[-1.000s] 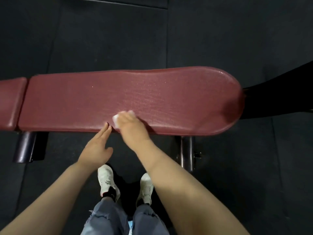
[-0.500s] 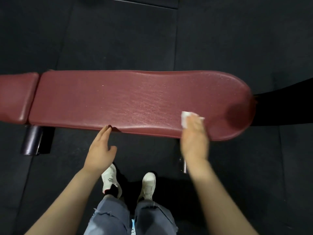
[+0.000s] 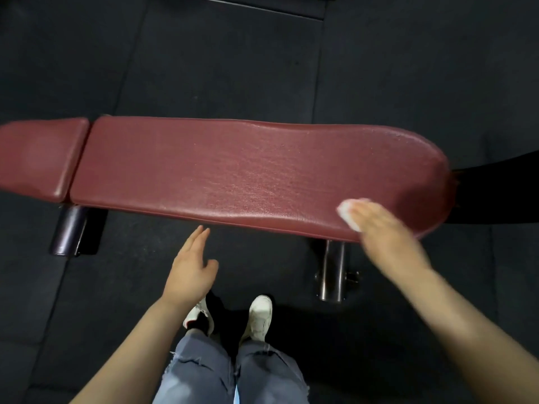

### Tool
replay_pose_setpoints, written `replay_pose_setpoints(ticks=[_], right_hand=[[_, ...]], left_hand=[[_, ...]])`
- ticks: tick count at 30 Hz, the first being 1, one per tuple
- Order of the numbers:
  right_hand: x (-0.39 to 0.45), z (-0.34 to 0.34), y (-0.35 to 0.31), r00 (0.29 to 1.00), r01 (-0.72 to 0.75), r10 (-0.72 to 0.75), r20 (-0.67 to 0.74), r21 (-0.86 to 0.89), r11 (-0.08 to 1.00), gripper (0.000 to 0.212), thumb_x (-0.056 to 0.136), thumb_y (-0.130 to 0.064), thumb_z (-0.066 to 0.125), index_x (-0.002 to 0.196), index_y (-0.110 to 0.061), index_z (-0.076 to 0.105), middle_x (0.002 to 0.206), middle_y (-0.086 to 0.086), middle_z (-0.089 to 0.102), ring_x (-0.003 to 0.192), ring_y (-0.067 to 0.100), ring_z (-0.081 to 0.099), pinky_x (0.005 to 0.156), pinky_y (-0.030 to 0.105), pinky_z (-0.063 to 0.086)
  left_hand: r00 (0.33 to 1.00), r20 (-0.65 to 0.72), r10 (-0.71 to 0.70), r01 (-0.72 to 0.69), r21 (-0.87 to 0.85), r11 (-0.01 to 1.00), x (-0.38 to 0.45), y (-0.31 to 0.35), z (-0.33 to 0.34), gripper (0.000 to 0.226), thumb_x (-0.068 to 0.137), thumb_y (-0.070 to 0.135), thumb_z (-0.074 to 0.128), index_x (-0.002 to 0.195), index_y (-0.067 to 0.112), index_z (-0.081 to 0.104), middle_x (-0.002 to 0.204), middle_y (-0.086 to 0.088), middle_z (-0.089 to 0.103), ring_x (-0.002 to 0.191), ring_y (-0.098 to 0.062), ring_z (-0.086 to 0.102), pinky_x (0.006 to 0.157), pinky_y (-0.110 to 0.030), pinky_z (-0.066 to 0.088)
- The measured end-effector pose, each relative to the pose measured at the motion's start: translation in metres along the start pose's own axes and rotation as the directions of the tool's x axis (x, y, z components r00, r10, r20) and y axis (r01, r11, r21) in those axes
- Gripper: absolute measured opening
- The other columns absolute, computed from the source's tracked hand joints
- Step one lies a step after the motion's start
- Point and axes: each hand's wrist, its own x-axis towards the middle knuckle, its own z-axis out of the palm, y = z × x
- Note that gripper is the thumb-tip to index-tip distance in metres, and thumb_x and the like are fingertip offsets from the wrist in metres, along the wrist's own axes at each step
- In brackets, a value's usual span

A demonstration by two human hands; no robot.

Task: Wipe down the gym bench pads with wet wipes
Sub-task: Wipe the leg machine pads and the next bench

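Note:
A long dark-red bench pad [image 3: 233,170] runs left to right across the middle of the view, with a shorter red seat pad [image 3: 38,161] beside its left end. My right hand [image 3: 388,234] presses a white wet wipe [image 3: 348,212] flat on the long pad near its rounded right end, close to the near edge; the hand is blurred. Most of the wipe is hidden under my fingers. My left hand [image 3: 191,266] hovers just below the pad's near edge, fingers straight and apart, holding nothing.
Two metal bench legs stand under the pad, one dark [image 3: 68,230] at the left and one shiny [image 3: 332,271] at the right. The floor is black rubber matting [image 3: 233,59]. My white shoes [image 3: 258,314] stand between the legs.
My right hand has slid the wipe along the pad's near edge from the middle to the right end. My left hand has come slightly away from the pad's edge.

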Motion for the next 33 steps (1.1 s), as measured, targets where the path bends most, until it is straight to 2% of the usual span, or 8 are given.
replay_pose_setpoints(ticks=[5, 7, 9, 13, 15, 19, 28, 33], right_hand=[[-0.06, 0.005, 0.018, 0.958, -0.255, 0.246, -0.144, -0.047, 0.966, 0.049, 0.089, 0.006, 0.043, 0.135, -0.005, 0.053, 0.14, 0.009, 0.053, 0.132, 0.028, 0.046, 0.12, 0.029, 0.02], [-0.016, 0.039, -0.029, 0.981, -0.149, 0.148, -0.126, -0.002, 0.989, 0.044, 0.089, 0.0, 0.04, 0.128, -0.003, 0.06, 0.134, 0.012, 0.057, 0.128, 0.031, 0.048, 0.116, 0.041, 0.027], [0.045, 0.071, -0.092, 0.999, -0.033, 0.035, -0.032, 0.06, 0.998, 0.03, 0.084, -0.003, 0.046, 0.109, -0.01, 0.062, 0.117, 0.008, 0.059, 0.115, 0.029, 0.05, 0.11, 0.04, 0.032], [0.119, 0.111, -0.182, 0.957, 0.257, -0.268, 0.114, 0.106, 0.961, 0.027, 0.085, 0.004, 0.052, 0.109, -0.003, 0.059, 0.125, 0.014, 0.056, 0.125, 0.032, 0.044, 0.119, 0.035, 0.01], [0.125, 0.109, -0.17, 0.875, 0.446, -0.445, 0.191, 0.043, 0.894, 0.042, 0.09, 0.004, 0.047, 0.132, 0.001, 0.052, 0.142, 0.016, 0.047, 0.137, 0.031, 0.037, 0.12, 0.035, 0.007], [0.095, 0.09, -0.099, 0.738, 0.667, -0.649, 0.184, -0.05, 0.744, 0.047, 0.085, 0.01, 0.052, 0.13, 0.0, 0.058, 0.137, 0.014, 0.055, 0.13, 0.03, 0.05, 0.115, 0.043, 0.031], [0.004, 0.015, 0.013, 0.845, 0.534, -0.528, 0.084, -0.192, 0.824, 0.078, 0.063, 0.02, 0.074, 0.135, -0.002, 0.051, 0.137, 0.01, 0.056, 0.129, 0.025, 0.05, 0.12, 0.029, 0.018], [-0.047, 0.0, 0.048, 0.932, 0.362, -0.348, 0.1, -0.204, 0.91, 0.087, 0.056, 0.023, 0.077, 0.135, -0.004, 0.054, 0.142, 0.006, 0.051, 0.131, 0.024, 0.049, 0.111, 0.04, 0.036]], left_hand=[[0.999, 0.015, 0.033, -0.031, -0.08, 0.996, 0.002, 0.015, 0.009, 0.068, 0.09, 0.001, 0.049, 0.154, 0.016, 0.03, 0.161, 0.011, 0.018, 0.106, 0.033, 0.035, 0.097, -0.018, 0.027], [1.0, 0.004, 0.028, -0.028, -0.079, 0.996, 0.004, 0.013, 0.011, 0.069, 0.09, 0.001, 0.049, 0.154, 0.017, 0.03, 0.162, 0.01, 0.018, 0.103, 0.035, 0.035, 0.097, -0.02, 0.031], [0.999, -0.014, 0.032, -0.032, -0.035, 0.999, 0.005, 0.007, 0.012, 0.069, 0.089, 0.002, 0.049, 0.154, 0.017, 0.03, 0.163, 0.008, 0.019, 0.131, 0.016, 0.032, 0.106, -0.02, 0.026], [0.999, -0.044, 0.016, -0.017, -0.015, 1.0, 0.001, -0.003, 0.013, 0.072, 0.088, 0.001, 0.05, 0.154, 0.017, 0.029, 0.162, 0.005, 0.02, 0.148, -0.009, 0.018, 0.111, -0.021, 0.016], [0.998, -0.051, 0.022, -0.023, -0.016, 1.0, 0.001, -0.004, 0.012, 0.072, 0.088, 0.0, 0.05, 0.154, 0.017, 0.028, 0.162, 0.004, 0.021, 0.149, -0.01, 0.017, 0.114, -0.022, 0.015], [0.999, -0.002, 0.04, -0.04, 0.019, 0.999, -0.007, -0.005, 0.02, 0.07, 0.09, 0.002, 0.051, 0.155, 0.017, 0.028, 0.162, 0.005, 0.02, 0.149, -0.01, 0.016, 0.116, -0.024, 0.016], [0.996, 0.048, 0.079, -0.079, 0.0, 0.997, -0.014, 0.031, 0.038, 0.068, 0.092, 0.004, 0.051, 0.154, 0.017, 0.028, 0.163, 0.007, 0.019, 0.133, -0.015, 0.043, 0.104, -0.019, 0.024], [0.989, 0.07, 0.132, -0.132, -0.006, 0.991, -0.017, 0.054, 0.047, 0.069, 0.09, 0.003, 0.053, 0.153, 0.017, 0.031, 0.162, 0.007, 0.021, 0.134, -0.012, 0.043, 0.107, -0.021, 0.028]])
